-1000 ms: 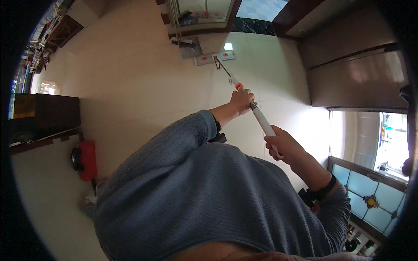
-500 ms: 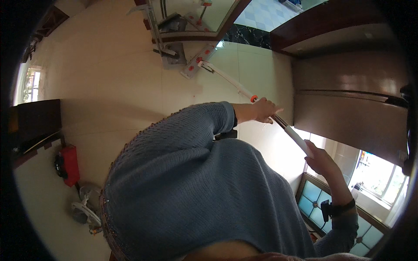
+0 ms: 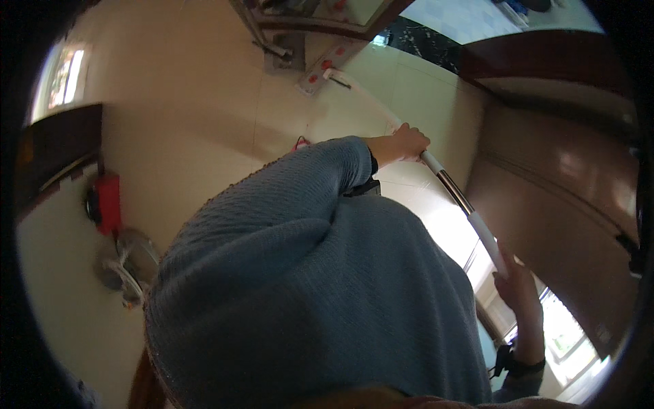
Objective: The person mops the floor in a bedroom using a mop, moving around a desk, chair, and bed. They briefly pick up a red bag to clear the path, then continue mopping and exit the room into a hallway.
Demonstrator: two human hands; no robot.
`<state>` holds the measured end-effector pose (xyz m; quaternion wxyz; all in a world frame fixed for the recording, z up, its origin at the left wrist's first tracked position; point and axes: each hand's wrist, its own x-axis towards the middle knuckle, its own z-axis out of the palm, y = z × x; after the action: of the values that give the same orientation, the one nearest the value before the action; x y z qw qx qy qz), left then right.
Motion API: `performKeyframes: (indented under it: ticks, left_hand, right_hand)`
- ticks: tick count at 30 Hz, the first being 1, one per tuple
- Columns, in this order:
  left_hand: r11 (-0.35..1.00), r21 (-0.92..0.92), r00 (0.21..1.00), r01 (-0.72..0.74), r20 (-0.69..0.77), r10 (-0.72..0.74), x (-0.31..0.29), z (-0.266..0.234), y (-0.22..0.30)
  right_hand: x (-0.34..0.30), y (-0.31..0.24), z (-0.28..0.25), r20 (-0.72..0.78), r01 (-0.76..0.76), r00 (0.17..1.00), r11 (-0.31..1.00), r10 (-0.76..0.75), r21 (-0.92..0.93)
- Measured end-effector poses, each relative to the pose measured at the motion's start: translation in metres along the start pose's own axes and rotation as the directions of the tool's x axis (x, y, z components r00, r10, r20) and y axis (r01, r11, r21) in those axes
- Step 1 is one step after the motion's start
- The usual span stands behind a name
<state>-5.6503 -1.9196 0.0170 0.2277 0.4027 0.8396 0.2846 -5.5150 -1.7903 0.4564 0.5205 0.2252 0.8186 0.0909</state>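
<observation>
A flat mop slants across the floor in front of me. Its long white handle (image 3: 484,235) has a shiny metal middle section. At the far end, the pale flat mop head (image 3: 315,76) with red spots lies on the tiles. My left hand (image 3: 409,142) is closed round the handle partway down. Higher up, near the handle's top end, my right hand (image 3: 516,283) grips it, its fingers partly hidden. Beside the mop head, at its left, stands a grey flat base (image 3: 289,58) with an upright pole.
A wood-framed glass panel (image 3: 327,26) stands just beyond the mop head. Brown cabinet fronts (image 3: 558,184) line the right. A black stone threshold (image 3: 422,42) lies far right. At the left are a dark cabinet (image 3: 65,146), a red object (image 3: 107,204) and what looks like a fan (image 3: 122,269).
The view has shifted. My left hand sits farther down the handle, with more of it showing between my hands. A small red-edged thing now shows beyond my left sleeve.
</observation>
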Motion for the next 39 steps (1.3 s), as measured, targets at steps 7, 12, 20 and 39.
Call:
performKeyframes:
  ticks: [7,12,20,39]
  left_hand:
    - [0.994,0.074,0.994,0.085,0.063,-0.090,0.079,0.036,0.037]
    - [0.981,0.026,0.979,0.193,0.065,-0.194,0.134,0.068,0.069]
    - [0.977,-0.024,0.971,0.211,0.125,-0.206,0.140,0.102,0.067]
    - [-0.139,-0.709,-0.231,0.692,-0.035,-0.972,-0.193,0.068,-0.232]
  right_hand:
    - [0.102,0.101,0.010,-0.042,0.143,0.987,0.973,-0.153,-0.183]
    - [0.236,0.141,0.023,-0.118,0.387,0.899,0.892,-0.421,-0.232]
    - [0.384,0.034,0.077,-0.251,0.379,0.876,0.909,-0.413,-0.173]
    - [0.197,0.284,0.008,-0.280,0.192,0.931,0.967,-0.233,-0.168]
